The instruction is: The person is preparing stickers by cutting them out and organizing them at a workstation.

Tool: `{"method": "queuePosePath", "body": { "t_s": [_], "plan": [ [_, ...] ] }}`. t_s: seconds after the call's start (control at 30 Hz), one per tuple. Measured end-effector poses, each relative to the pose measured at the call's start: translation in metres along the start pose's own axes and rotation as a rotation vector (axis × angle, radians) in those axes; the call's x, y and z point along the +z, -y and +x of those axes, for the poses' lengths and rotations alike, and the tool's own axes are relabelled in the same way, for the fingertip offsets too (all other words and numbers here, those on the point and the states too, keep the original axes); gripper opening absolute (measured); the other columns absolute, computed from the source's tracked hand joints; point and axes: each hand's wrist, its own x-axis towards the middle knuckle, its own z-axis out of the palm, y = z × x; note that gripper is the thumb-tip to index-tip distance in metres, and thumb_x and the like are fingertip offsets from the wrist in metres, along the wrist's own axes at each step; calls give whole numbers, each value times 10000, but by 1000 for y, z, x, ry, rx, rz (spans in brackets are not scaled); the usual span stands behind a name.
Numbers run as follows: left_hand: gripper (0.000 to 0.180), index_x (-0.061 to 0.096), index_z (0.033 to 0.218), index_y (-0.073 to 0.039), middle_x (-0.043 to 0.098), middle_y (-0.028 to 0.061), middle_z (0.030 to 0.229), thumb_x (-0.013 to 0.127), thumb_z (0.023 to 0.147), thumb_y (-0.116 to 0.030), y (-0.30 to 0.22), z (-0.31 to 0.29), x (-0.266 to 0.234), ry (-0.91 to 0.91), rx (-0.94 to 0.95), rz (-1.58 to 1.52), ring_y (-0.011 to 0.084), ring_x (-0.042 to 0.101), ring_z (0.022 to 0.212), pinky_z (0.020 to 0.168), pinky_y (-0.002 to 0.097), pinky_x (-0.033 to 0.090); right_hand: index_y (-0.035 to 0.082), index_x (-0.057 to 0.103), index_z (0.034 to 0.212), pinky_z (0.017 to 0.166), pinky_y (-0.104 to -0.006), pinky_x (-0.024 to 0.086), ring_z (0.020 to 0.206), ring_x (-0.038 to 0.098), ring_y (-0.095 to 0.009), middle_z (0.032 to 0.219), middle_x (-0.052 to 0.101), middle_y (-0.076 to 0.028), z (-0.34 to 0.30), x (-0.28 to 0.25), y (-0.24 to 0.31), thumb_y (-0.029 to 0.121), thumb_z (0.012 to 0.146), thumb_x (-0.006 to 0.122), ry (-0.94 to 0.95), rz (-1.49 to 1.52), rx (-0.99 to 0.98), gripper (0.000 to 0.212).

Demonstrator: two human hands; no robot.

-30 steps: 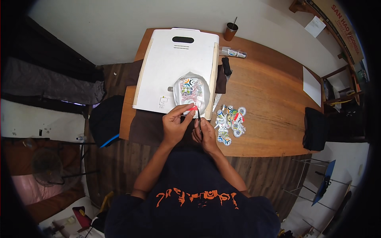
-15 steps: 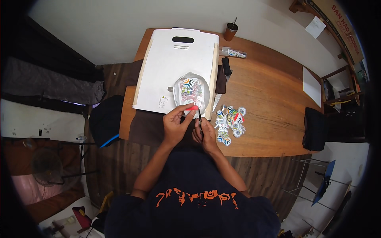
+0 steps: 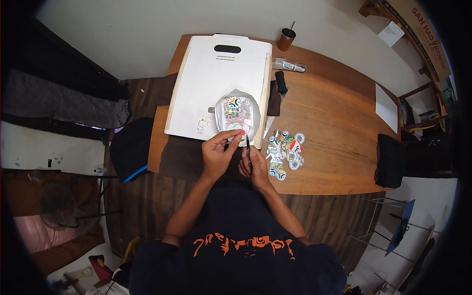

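Observation:
My left hand pinches a small red piece of paper or sticker between thumb and fingers. In my right hand is a pair of dark scissors, blades pointing away from me and close beside the red piece. Both hands are over the near rim of a round white container, which holds colourful printed scraps and clear offcuts. To the right of my right hand, a pile of cut-out stickers with wheel-like patterns lies on the table.
A white board with a handle slot lies under the container on the wooden table. Beyond are a brown cup and a clear packet of stickers. A black pouch and ruler are right of the board; a black bag sits farther right.
Less of the red piece shows between my left fingers now, and its visible part is shorter. My left fingertips have shifted slightly; the right hand stays nearly in place with the scissors.

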Motion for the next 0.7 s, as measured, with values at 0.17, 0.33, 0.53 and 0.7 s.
{"method": "queuePosePath", "body": {
  "t_s": [0.17, 0.33, 0.53, 0.7],
  "plan": [
    [231, 686, 1131, 85, 691, 170, 1120, 657, 903, 87, 0, 3, 0, 8, 35, 23, 174, 664, 1026, 910, 273, 534, 58, 474, 986, 420, -220, 250, 412, 262, -56, 536, 300, 48, 0, -2, 0, 372, 1098, 333, -7, -9, 12, 362],
    [237, 687, 1133, 85, 685, 180, 1139, 659, 898, 90, -1, 4, 0, 9, 20, 31, 182, 658, 1045, 934, 284, 527, 59, 473, 988, 419, -221, 250, 410, 260, -57, 535, 298, 48, -1, -3, 0, 380, 1098, 329, -5, -21, 23, 369],
    [241, 691, 1135, 77, 691, 177, 1134, 667, 896, 82, 0, 3, -1, 26, 48, 66, 178, 660, 1045, 934, 283, 520, 57, 475, 986, 418, -221, 253, 409, 261, -59, 535, 300, 46, 0, -3, 1, 384, 1097, 331, 7, -11, 27, 374],
    [243, 696, 1133, 71, 696, 175, 1123, 674, 890, 79, -3, 4, 0, 25, 79, 113, 176, 662, 1039, 930, 280, 517, 54, 477, 981, 419, -223, 258, 410, 263, -59, 538, 303, 45, 0, -2, 1, 387, 1095, 342, 6, 3, 34, 377]
  ]
}}
